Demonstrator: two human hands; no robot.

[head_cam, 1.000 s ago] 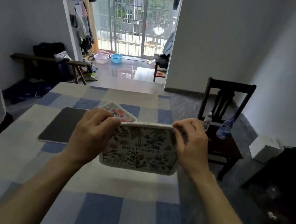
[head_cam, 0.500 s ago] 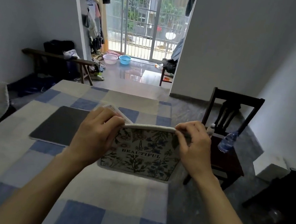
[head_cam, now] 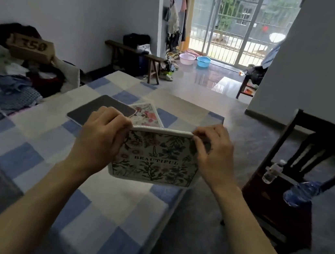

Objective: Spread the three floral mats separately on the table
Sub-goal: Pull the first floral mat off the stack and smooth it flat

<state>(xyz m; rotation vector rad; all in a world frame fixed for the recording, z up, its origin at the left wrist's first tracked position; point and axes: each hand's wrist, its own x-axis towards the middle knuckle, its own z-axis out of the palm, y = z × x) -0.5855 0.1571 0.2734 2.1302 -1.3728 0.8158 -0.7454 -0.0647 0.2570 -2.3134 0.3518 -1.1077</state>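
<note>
I hold a floral mat [head_cam: 155, 159] printed with the word BEAUTIFUL upright above the checked table [head_cam: 39, 139]. My left hand [head_cam: 102, 135] pinches its top left corner and my right hand [head_cam: 212, 152] pinches its top right corner. Behind it a second mat with pink flowers [head_cam: 148, 114] lies flat on the table, its near part hidden by the held mat. A dark grey mat [head_cam: 98, 110], plain side up, lies on the table to the left of the pink one and overlaps its edge.
A dark wooden chair [head_cam: 297, 171] stands right of the table with two plastic bottles [head_cam: 272, 171] on its seat. Piled clothes and a cardboard box [head_cam: 31, 49] sit to the left. A bench [head_cam: 134, 51] and two basins [head_cam: 194, 59] stand beyond.
The view has swung to the left, bringing the clothes pile and box into sight. Both hands keep the same grip on the BEAUTIFUL mat, held near the table's right edge.
</note>
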